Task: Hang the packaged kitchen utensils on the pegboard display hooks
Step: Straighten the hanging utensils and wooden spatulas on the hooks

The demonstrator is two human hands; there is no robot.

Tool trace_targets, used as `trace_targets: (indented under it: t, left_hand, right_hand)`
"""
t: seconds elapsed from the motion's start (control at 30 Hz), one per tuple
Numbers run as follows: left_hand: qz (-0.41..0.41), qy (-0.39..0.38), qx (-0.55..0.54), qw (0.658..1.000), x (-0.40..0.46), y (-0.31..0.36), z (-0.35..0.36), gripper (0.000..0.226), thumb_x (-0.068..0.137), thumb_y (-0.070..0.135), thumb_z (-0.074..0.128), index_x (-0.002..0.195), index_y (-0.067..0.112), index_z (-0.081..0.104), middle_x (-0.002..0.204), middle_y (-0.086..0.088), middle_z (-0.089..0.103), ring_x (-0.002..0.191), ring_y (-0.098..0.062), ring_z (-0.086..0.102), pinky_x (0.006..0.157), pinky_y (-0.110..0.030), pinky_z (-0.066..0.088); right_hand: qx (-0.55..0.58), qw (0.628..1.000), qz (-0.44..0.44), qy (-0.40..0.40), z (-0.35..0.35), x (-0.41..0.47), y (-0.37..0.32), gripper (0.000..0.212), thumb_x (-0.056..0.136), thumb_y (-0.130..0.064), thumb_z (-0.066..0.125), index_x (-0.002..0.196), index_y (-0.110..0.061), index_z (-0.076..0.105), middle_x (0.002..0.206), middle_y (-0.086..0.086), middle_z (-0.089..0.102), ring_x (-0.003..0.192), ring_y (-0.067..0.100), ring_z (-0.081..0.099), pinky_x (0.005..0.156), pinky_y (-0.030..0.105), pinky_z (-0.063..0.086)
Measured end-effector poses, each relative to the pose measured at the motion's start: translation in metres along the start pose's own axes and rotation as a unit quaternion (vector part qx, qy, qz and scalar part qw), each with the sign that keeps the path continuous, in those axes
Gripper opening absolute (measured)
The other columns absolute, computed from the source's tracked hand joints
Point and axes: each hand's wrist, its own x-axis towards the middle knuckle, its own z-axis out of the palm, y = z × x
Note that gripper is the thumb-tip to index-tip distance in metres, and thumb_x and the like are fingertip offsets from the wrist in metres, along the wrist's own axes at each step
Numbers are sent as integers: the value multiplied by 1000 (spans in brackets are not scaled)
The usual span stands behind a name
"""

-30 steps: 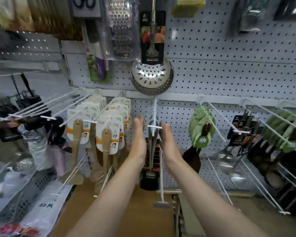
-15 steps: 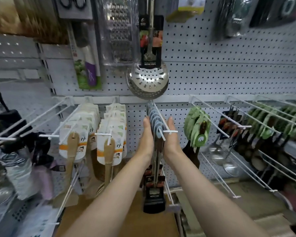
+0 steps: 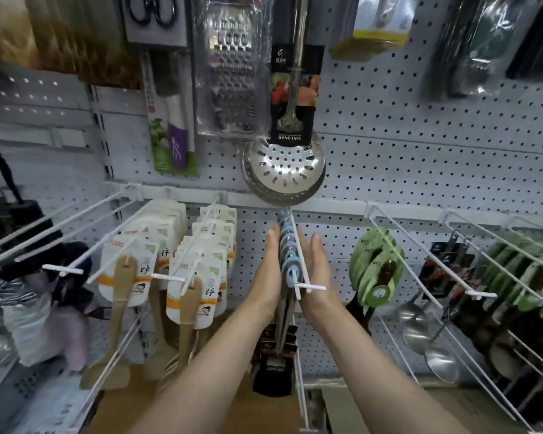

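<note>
A row of packaged utensils with blue hang tabs hangs on a white peg hook at the middle of the pegboard. Their metal shafts and dark label cards dangle below. My left hand lies flat against the left side of the row, fingers straight and pointing at the board. My right hand lies flat against the right side. The row is pressed between both palms. The hook's white end tag sits just in front of my right hand.
Wooden spatulas in white cards hang on hooks to the left. Green-tagged utensils and steel ladles hang to the right. A perforated skimmer, grater and knife pack hang above. Long white hooks jut toward me.
Both hands have slid further along the hook toward the pegboard, pushing the blue-tabbed utensils back into a tighter row. The view has moved closer to the board.
</note>
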Motion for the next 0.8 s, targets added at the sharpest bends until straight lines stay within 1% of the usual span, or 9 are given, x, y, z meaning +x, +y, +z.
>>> trace_targets:
  t: [0.07,0.17,0.2,0.27,0.33,0.4,0.57,0.67,0.8]
  left_hand:
    - [-3,-3,-15,1000,3,3,2,66,88,73,34,138,35,57,133,9,65,125,-5,59,116,-35,37]
    - [0,11,-34,999,11,4,4,51,90,68,33,117,38,63,107,17,75,108,1,66,109,-32,40]
    - [0,13,-28,1000,11,6,5,49,94,65,30,117,37,63,105,18,76,105,1,68,106,-30,42]
    - [-4,22,-14,1000,13,7,4,56,100,62,25,131,31,60,118,11,73,115,-4,66,108,-32,43]
    - [-1,26,-17,1000,11,8,5,63,101,62,24,143,24,53,132,3,67,123,-10,62,113,-36,41]
    - [-6,33,-46,998,8,8,7,65,99,62,27,143,23,53,131,1,68,121,-11,63,110,-35,43]
    - [-21,5,-79,997,1,2,2,53,104,57,24,123,27,63,113,6,76,107,-5,69,92,-24,50]
    - [-33,-6,-76,997,-2,3,-2,58,104,58,24,128,23,63,116,5,75,110,-6,68,95,-23,52]
    - [-21,-7,-47,999,1,7,-2,58,104,58,20,133,25,58,115,8,75,108,-4,69,78,-15,55]
  right_hand:
    - [14,1000,9,-5,0,8,-2,68,97,-60,36,148,-16,49,137,3,65,127,16,61,115,40,40]
    - [4,1000,12,-14,-3,21,-2,73,96,-66,41,151,-18,46,143,4,61,130,17,59,116,42,40]
    - [-2,1000,14,-17,-3,22,-3,75,95,-68,42,151,-18,46,143,4,61,130,17,59,115,41,41]
    - [-8,1000,13,-19,-4,24,-3,76,92,-68,42,150,-19,47,142,4,61,128,17,61,111,39,44]
    - [-11,1000,11,-22,-5,24,-2,77,93,-70,44,152,-20,45,144,4,60,130,18,59,115,42,41]
    - [-6,1000,6,-24,-7,23,0,76,92,-68,43,152,-21,44,144,2,60,131,17,58,117,42,39]
    - [8,1000,-8,-20,-7,16,7,71,95,-68,41,150,-24,47,141,-1,62,130,15,59,116,42,39]
    - [31,999,-8,-11,-1,14,5,62,94,-64,45,140,-24,56,131,1,69,125,18,63,112,41,42]
    - [22,1000,-1,11,3,10,0,64,94,-61,42,141,-20,56,131,2,69,126,20,62,115,44,39]
